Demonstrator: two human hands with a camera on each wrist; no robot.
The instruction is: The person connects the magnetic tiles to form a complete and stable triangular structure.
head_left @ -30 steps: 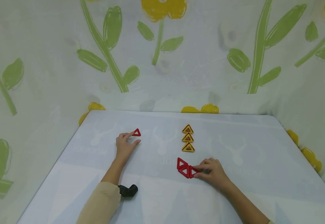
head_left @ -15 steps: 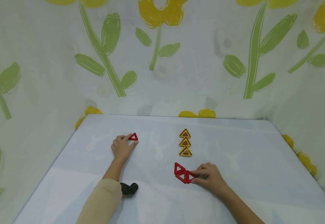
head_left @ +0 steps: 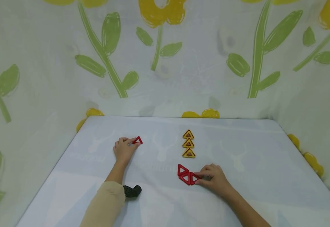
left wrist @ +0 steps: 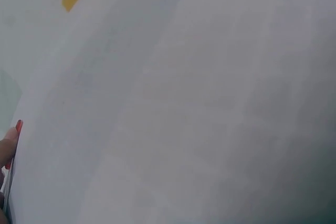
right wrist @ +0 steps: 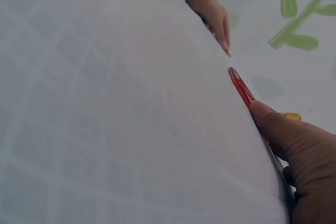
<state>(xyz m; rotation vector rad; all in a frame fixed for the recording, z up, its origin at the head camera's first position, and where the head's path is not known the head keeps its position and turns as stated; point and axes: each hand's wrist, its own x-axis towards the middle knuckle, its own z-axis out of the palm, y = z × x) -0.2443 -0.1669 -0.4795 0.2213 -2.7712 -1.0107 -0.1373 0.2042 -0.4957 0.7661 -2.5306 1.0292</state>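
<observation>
My left hand (head_left: 123,150) pinches a small red triangle frame (head_left: 140,140) between thumb and finger, at the table's left. In the left wrist view only a fingertip and the red edge (left wrist: 19,125) of that triangle show. Right of centre, my right hand (head_left: 215,179) grips the rightmost of three red triangle tiles (head_left: 191,178), which lie edge to edge in a fan. The right wrist view has my thumb (right wrist: 262,110) on the red tiles (right wrist: 241,88), seen side-on. Behind them, three yellow triangles (head_left: 188,143) with dark borders stand in a column, tip to base.
A pale table (head_left: 165,205) with a faint deer print lies under everything. Its far edge meets a flower-patterned cloth (head_left: 196,72). A black curved device (head_left: 132,191) sticks out from the left sleeve (head_left: 105,201).
My left thumb and finger have closed on the single red triangle, which has turned slightly. The right hand keeps its hold on the fan. The head view has tilted a little.
</observation>
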